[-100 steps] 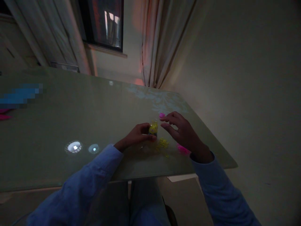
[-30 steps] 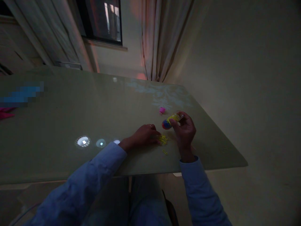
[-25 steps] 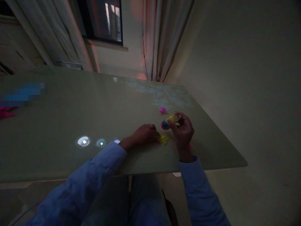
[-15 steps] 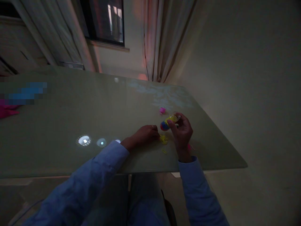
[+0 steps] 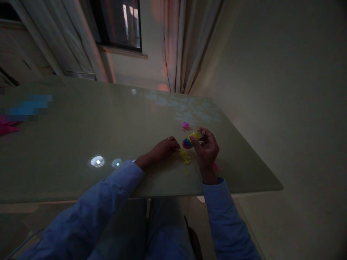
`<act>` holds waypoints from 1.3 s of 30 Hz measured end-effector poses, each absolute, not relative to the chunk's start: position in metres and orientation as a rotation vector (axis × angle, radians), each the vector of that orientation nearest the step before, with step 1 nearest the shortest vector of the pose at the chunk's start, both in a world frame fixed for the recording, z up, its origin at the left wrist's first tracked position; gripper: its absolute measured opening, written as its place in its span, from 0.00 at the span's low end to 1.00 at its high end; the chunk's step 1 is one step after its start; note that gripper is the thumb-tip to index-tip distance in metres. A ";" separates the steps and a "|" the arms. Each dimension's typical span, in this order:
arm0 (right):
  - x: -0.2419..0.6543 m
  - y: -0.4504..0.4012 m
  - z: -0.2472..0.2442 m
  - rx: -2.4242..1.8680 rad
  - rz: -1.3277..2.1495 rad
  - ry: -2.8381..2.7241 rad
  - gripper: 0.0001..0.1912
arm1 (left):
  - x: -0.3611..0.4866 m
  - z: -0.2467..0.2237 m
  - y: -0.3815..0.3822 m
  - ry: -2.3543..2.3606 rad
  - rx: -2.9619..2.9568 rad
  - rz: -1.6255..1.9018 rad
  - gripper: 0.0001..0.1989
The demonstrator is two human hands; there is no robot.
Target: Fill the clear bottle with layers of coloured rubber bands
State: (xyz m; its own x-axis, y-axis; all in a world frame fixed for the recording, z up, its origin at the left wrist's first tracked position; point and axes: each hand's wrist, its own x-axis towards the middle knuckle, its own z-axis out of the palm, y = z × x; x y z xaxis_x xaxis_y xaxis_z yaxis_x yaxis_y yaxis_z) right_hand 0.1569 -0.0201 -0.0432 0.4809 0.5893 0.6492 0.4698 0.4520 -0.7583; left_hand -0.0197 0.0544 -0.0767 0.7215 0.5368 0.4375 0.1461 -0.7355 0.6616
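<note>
My right hand (image 5: pixel 208 148) is closed around a small clear container (image 5: pixel 193 139) with yellow, blue and red contents, held tilted above the table. Just left of it, my left hand (image 5: pixel 166 147) has its fingers bent together beside a small pile of yellow pieces (image 5: pixel 185 157); what its fingertips pinch, if anything, is too small to make out. Nearer the front edge lies a separate yellow piece (image 5: pixel 186 172). Beyond the container sits a small pink object (image 5: pixel 185 125). Another pink thing (image 5: pixel 215 167) is partly hidden by my right wrist.
The glossy table (image 5: pixel 81 133) ends at a slanting right edge close to a wall (image 5: pixel 284 90). At its far left are a blurred blue object (image 5: pixel 28 106) and a bright pink one (image 5: pixel 8 128). Curtains (image 5: pixel 179 47) and a window stand behind.
My left hand has lifted slightly away from the yellow pile, its fingers still bent. The container stays tilted in my right hand. The whole view has shifted a little.
</note>
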 end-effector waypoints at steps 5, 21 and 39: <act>0.159 -0.021 -0.045 -1.195 0.026 -1.189 0.22 | -0.025 -0.064 0.054 0.527 2.086 0.862 0.13; 0.153 -0.024 -0.044 -1.170 -0.458 -1.696 0.19 | -0.033 -0.031 0.044 0.803 1.989 1.302 0.19; 0.150 -0.023 -0.048 -1.189 -0.403 -1.873 0.18 | -0.039 -0.021 0.024 0.871 2.843 0.968 0.12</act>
State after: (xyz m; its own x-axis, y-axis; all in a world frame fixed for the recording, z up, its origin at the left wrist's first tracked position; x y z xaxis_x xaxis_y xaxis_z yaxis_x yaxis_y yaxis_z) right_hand 0.1495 -0.0225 -0.0478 -0.1783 0.5762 0.7977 0.8533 0.4942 -0.1662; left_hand -0.0387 0.0244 -0.0212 0.6535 0.5108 0.5586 0.5017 -0.8449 0.1857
